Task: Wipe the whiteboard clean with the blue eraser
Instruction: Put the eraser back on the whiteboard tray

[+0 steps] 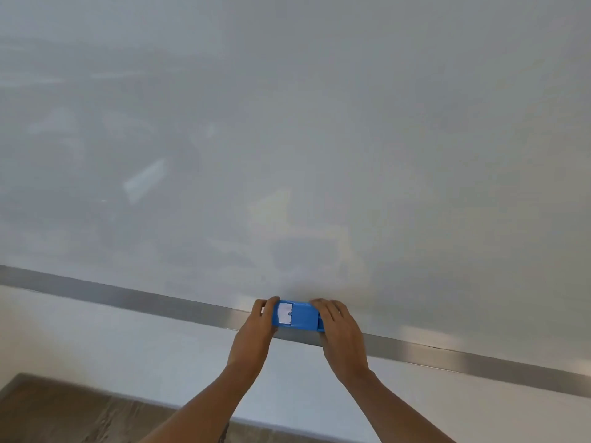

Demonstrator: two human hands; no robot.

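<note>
Low on a whiteboard [319,123], just over its metal rail [128,298], the left hand [256,327] grips the left end of a blue eraser [299,318] with curled fingers, and the right hand [342,330] clasps its right end, so 2 hands hold it.

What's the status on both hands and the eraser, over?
Left hand grips blue eraser, left end; right hand holds right end. Eraser at whiteboard bottom edge, over metal frame. Nothing in the way.

Soft, diffuse light. Hazy reflections on whiteboard [287,123], L side; glare patches on metal frame [415,351]. Slight blur overall; wide-angle bend at edges.
</note>
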